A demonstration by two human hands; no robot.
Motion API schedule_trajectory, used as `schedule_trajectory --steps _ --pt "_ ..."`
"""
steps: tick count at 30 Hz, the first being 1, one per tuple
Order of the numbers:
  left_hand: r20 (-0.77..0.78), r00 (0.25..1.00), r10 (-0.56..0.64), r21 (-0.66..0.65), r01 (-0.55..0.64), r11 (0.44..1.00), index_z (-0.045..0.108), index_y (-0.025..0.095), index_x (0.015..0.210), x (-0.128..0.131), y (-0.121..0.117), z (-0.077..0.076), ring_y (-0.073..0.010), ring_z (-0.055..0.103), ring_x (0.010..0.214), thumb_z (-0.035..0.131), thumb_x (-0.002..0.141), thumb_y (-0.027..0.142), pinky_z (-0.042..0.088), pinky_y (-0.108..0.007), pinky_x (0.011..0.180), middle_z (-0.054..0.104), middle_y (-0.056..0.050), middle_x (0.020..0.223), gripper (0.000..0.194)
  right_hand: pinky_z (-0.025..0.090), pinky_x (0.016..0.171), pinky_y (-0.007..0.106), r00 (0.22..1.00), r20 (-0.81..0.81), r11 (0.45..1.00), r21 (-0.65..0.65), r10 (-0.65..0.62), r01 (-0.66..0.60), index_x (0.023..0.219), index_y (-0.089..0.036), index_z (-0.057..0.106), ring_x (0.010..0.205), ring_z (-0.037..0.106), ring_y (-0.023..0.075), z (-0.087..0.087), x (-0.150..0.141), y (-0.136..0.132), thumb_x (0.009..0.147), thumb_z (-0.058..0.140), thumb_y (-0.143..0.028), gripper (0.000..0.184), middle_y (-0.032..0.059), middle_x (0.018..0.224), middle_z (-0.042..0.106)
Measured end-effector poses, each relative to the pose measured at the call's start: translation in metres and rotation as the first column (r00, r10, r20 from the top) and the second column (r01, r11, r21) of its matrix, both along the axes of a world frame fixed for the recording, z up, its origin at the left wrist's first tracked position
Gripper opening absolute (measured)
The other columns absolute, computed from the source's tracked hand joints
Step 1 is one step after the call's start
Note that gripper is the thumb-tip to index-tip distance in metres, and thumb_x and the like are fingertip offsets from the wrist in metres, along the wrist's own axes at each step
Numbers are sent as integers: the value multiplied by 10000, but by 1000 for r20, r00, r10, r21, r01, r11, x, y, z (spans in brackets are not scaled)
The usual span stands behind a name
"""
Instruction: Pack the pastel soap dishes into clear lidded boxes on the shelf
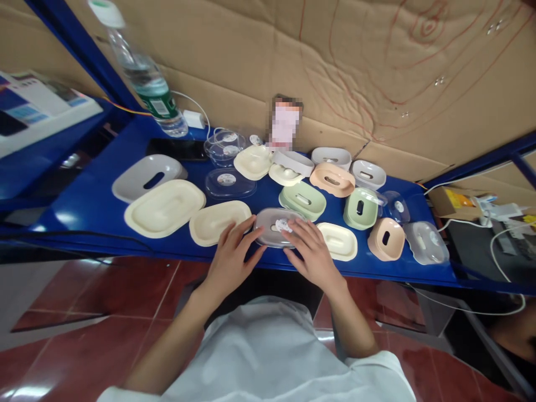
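A grey soap-dish-like box with a clear lid (271, 227) and a round white label lies in front of me near the table's front edge. My left hand (234, 252) is at its left end, fingers spread, thumb and index finger by the lid's edge. Part of this hand overlaps a cream oval tray (215, 223). From the right, my right hand (312, 248) reaches over the lid with fingers stretched out on its right end, the thumb by the front edge. Another cream tray (340, 241) lies just beyond that hand. Behind the lidded box stands a green slotted box (304, 200).
A blue table (96, 223) carries more pieces: a large cream tray (165, 207), a grey slotted cover (146, 176), peach boxes (386, 239), and clear lids (226, 181). A water bottle (153, 92) and a phone (286, 124) stand along the cardboard wall (234, 61).
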State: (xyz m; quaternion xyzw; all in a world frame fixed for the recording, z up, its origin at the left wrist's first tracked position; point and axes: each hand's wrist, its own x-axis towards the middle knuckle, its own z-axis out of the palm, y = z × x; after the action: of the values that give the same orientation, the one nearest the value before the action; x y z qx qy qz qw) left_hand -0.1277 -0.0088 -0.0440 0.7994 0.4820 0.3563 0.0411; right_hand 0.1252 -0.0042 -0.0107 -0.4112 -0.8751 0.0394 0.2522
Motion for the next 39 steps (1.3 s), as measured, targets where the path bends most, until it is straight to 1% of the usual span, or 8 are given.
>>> schedule_trajectory --steps 4,7,15,21,26,30,34,39 --pt "-142 971 192 35 -189 981 499 225 1572 -13 -17 1 -407 479 1537 709 1008 296 274 -657 1282 494 -207 1660 606 358 1313 537 998 -17 997 30 -67 67 1542 -252 570 1561 480 265 -5 -2 -8 1084 590 -256 459 91 1588 607" --pt "-167 947 273 16 -275 961 553 209 1522 -26 -32 -2 -425 552 1463 703 1009 288 276 -671 1255 619 -190 1548 540 379 1296 530 993 -52 993 47 -110 113 1541 -264 574 1547 499 266 -9 -3 -12 1079 591 -248 462 87 1589 606" --pt "-136 967 215 94 -204 974 672 221 1296 -41 -57 -4 -307 738 1103 701 1000 174 446 -512 1063 790 -108 1218 301 309 1317 561 970 73 973 35 -230 228 1581 -282 545 1616 382 289 -6 -28 7 1103 531 -242 480 78 1662 524" --pt "-114 993 2 76 7 997 690 233 1213 -26 -63 1 -247 743 1035 665 1013 113 444 -472 1036 799 -66 1135 235 263 1327 560 964 119 972 23 -237 236 1664 -292 424 1640 326 285 3 -28 24 1121 502 -321 549 100 1747 387" --pt "-56 986 -159 31 160 987 704 225 1216 4 -58 2 -236 743 1084 615 1032 99 416 -470 1076 799 -67 1160 239 290 1292 585 924 91 927 -4 -372 374 1610 -279 507 1557 460 325 8 13 43 1104 545 -476 544 109 1631 559" --pt "-53 980 -194 28 195 980 711 223 1214 19 -48 1 -229 745 1071 630 1033 124 430 -456 1048 791 -67 1185 222 417 1204 522 929 95 932 -21 -358 361 1527 -237 605 1434 576 316 5 32 59 1093 586 -397 462 109 1509 671" --pt "-42 986 -162 53 164 985 701 210 1218 19 -47 -3 -258 719 1119 675 1013 152 503 -435 990 743 -120 1272 215 516 1061 483 911 -11 911 -2 -413 413 1341 -241 743 1223 676 305 8 34 61 1085 580 -289 307 97 1275 779" --pt "-12 998 -67 73 68 995 683 206 1248 7 -51 -11 -308 673 1245 723 977 161 551 -470 1033 663 -180 1376 278 546 1059 477 870 -306 897 94 -386 431 1287 -269 752 1176 701 280 25 40 27 1062 645 -320 255 82 1216 783"
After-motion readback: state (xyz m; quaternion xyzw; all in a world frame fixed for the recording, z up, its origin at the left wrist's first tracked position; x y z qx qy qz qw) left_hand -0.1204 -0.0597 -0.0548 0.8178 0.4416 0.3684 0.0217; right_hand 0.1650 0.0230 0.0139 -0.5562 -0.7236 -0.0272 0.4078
